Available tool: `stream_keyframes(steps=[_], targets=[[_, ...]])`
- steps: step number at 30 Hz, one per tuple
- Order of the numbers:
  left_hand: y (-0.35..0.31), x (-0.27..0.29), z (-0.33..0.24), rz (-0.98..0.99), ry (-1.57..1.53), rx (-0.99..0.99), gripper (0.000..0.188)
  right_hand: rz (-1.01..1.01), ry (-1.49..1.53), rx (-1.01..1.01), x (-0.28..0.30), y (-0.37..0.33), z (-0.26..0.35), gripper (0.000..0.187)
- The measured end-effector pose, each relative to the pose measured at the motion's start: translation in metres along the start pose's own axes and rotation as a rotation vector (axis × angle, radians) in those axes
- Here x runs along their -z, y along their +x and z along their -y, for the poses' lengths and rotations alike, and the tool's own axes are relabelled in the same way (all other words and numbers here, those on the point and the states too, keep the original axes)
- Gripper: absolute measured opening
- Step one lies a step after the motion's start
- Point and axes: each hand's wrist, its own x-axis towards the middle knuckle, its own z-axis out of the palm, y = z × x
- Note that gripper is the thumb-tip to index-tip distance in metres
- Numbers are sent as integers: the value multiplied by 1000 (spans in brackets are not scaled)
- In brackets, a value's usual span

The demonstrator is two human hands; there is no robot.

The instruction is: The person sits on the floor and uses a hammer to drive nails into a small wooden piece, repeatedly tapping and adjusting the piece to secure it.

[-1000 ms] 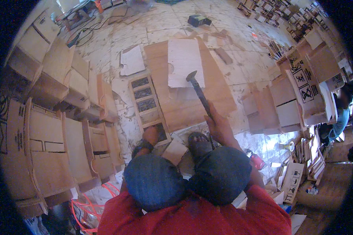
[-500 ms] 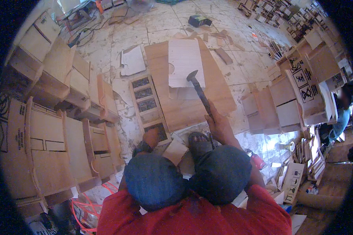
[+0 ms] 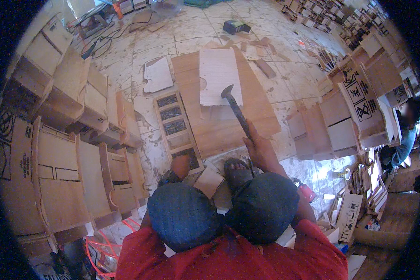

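My right hand (image 3: 261, 151) is closed around the handle of a hammer (image 3: 238, 112), whose metal head points up and away over the wooden board. Low at the left, my left hand (image 3: 180, 165) is curled at the nearest compartment of a wooden tray (image 3: 178, 141). Its fingertips are hidden, so what they hold cannot be made out. Dark, thin pieces that look like nails lie in the tray's compartments. Beside the tray, a brown wooden board (image 3: 256, 116) lies on the floor, bearing a pale, box-like panel piece (image 3: 219, 77) with a small notch in its left edge.
Wooden cabinet-like pieces (image 3: 56, 154) stand along the left, and more (image 3: 331, 123) are stacked at the right. A pale offcut (image 3: 157, 75) lies beyond the tray. Scraps and a dark box (image 3: 236, 26) are farther off. At the far right is another person (image 3: 403, 140).
My left hand has drawn up slightly from inside the tray's near compartment, its fingers now curled. The hammer stays almost still in my right hand.
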Motion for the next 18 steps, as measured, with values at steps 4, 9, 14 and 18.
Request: stream_keyframes(steps=[4, 9, 14, 18], targets=[[-4, 17, -17, -246, -184, -28, 15, 8, 1, -3, 1, 0, 0, 59], [1, 46, -32, -173, -350, 193, 23, -42, 14, 58, 0, 0, -2, 60], [10, 89, -59, -308, -640, 53, 27, -20, -9, 31, -1, 1, -3, 61], [38, 135, -94, -434, -734, 29, 22, -20, -18, 40, 0, 2, -2, 62]])
